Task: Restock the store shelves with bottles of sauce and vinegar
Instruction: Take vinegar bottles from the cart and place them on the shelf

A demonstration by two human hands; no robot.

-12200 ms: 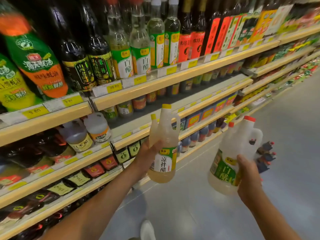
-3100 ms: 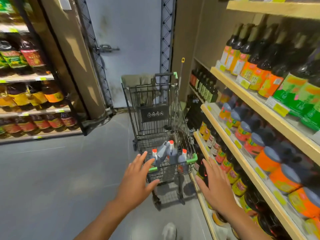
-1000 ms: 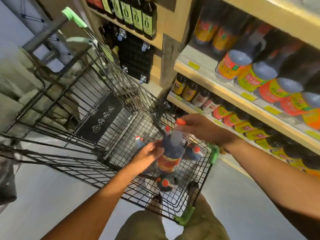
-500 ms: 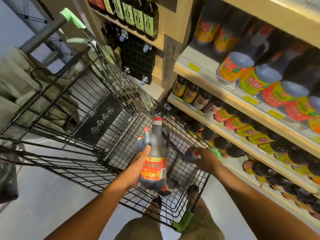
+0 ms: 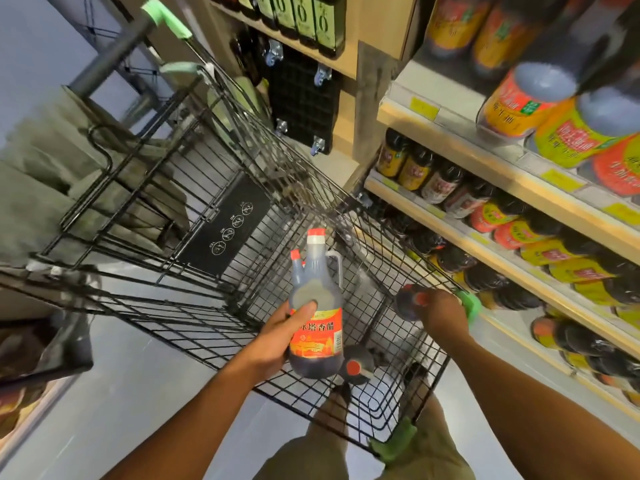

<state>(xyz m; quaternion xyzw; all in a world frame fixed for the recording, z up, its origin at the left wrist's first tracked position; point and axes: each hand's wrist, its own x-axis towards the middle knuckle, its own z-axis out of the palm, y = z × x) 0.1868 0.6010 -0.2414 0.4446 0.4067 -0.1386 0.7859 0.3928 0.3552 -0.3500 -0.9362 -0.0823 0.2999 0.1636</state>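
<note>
My left hand grips a dark vinegar bottle with a red label and red cap, held upright above the black wire cart; a second red-capped neck shows just behind it. My right hand is curled over the top of another dark bottle by the cart's right wall. One more red-capped bottle lies on the cart floor below the held one.
Shelves on the right carry rows of dark sauce bottles with orange, yellow and red labels. A black wheeled platform leans upright against the shelf end. The cart's green-tipped handle points away. Grey floor lies to the left.
My left hand has lifted the red-labelled bottle slightly higher above the cart. My right hand went from the bottle top down to another bottle at the cart's right wall.
</note>
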